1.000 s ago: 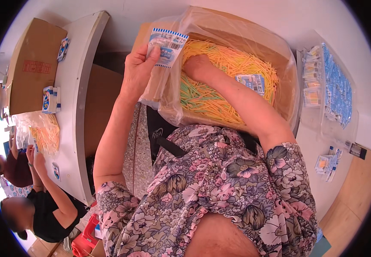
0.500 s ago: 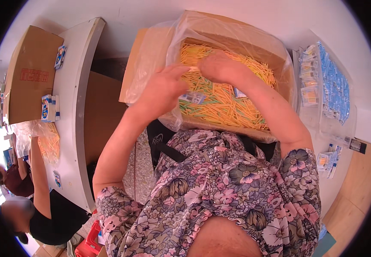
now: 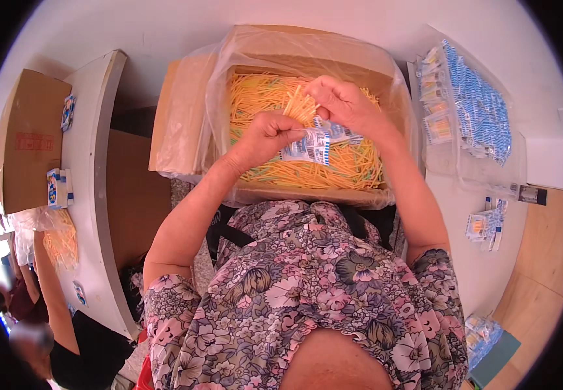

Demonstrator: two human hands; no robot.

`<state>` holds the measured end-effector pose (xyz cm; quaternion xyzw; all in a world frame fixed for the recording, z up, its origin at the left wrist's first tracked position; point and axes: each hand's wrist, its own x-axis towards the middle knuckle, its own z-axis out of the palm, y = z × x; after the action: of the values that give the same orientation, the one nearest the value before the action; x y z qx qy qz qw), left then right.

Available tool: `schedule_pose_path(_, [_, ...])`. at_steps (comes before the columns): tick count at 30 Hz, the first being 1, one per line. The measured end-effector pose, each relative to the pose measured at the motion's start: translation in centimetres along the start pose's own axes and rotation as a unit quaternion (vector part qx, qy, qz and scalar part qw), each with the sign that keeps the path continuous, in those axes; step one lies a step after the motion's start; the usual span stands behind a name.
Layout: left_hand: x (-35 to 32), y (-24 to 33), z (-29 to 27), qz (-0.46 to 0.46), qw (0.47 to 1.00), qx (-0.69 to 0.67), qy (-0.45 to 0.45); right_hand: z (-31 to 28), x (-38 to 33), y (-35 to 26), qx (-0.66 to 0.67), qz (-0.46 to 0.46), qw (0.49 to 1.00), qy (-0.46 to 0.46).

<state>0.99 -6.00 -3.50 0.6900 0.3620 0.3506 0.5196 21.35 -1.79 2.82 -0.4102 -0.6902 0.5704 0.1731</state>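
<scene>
A cardboard box (image 3: 307, 195) lined with clear plastic sits in front of me, full of thin yellow sticks (image 3: 353, 166). Above the box my left hand (image 3: 265, 133) pinches a small white-and-blue printed pouch (image 3: 310, 146) by its edge. My right hand (image 3: 346, 104) holds a bundle of the yellow sticks (image 3: 301, 104) at the pouch's mouth and also touches the pouch. Both hands are close together over the middle of the box.
A clear bag of blue-and-white pouches (image 3: 476, 110) lies on the white table at the right, with filled pouches (image 3: 486, 224) nearer me. At the left stand another white table (image 3: 93, 162), a cardboard box (image 3: 27, 140) and another person (image 3: 40, 292).
My left hand came down from the box's left edge to its middle with the pouch. My right hand rose out of the sticks holding a bundle and met it.
</scene>
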Motion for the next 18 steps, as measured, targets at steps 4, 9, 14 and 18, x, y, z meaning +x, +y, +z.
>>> schedule_pose_path(4, [0.2, 0.7, 0.9, -0.027, 0.999, 0.003, -0.032, 2.9, -0.5, 1.2, -0.075, -0.044, 0.987, 0.134])
schedule_pose_path(9, [-0.4, -0.5, 1.3, -0.035, 0.999, -0.012, -0.035, 4.5, -0.1, 3.8, 0.083, -0.125, 0.970, 0.189])
schedule_pose_path(14, [-0.1, -0.8, 2.1, 0.012, 0.995, 0.099, -0.010, 4.7, -0.4, 2.0, -0.170, -0.054, 0.955, 0.235])
schedule_pose_path(18, [0.0, -1.8, 3.0, 0.071, 0.991, 0.112, -0.005, 4.9, 0.5, 3.9, -0.195, -0.087, 0.946, 0.246])
